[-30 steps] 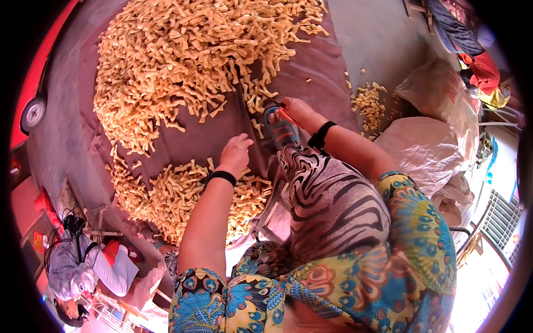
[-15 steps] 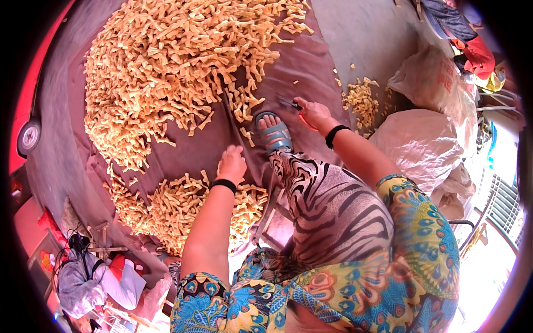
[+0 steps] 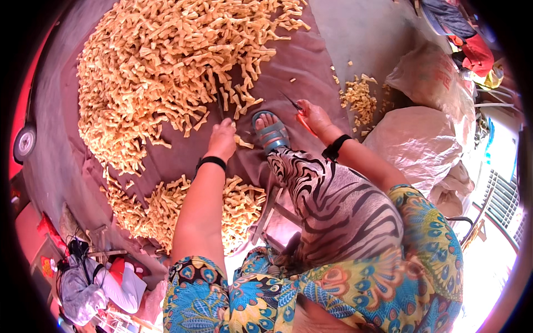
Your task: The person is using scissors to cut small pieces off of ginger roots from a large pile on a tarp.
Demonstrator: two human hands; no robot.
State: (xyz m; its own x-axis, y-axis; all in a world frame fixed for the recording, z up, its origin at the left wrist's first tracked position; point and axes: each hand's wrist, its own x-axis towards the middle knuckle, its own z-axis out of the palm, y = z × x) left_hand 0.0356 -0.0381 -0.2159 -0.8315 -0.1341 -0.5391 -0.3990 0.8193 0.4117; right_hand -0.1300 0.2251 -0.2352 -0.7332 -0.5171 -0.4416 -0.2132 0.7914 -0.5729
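Observation:
My right hand [image 3: 317, 119] is wrapped round a pair of scissors [image 3: 300, 115] with orange-red handles, the dark blades pointing up and left. My left hand [image 3: 223, 140] is over the dark cloth, its fingers bunched and pointing toward the big pile; whatever they may hold is hidden. Just right of it lies one loose knotted piece [image 3: 242, 142]. The big pile of pale yellow knotted strips [image 3: 155, 66] spreads ahead and to the left. A smaller pile of the same strips [image 3: 166, 211] lies close in, partly behind my left forearm.
My sandalled foot [image 3: 271, 133] rests on the brownish cloth [image 3: 294, 61] between my hands. Small yellow scraps [image 3: 360, 100] lie on the floor to the right. Beyond them stand large pale sacks [image 3: 413, 139]. Another person's red sleeve or garment [image 3: 478, 55] shows at top right.
My left hand has moved forward and slightly left, away from the smaller pile and toward the big one. My right hand has shifted slightly, and the scissors' blades now tilt more upward.

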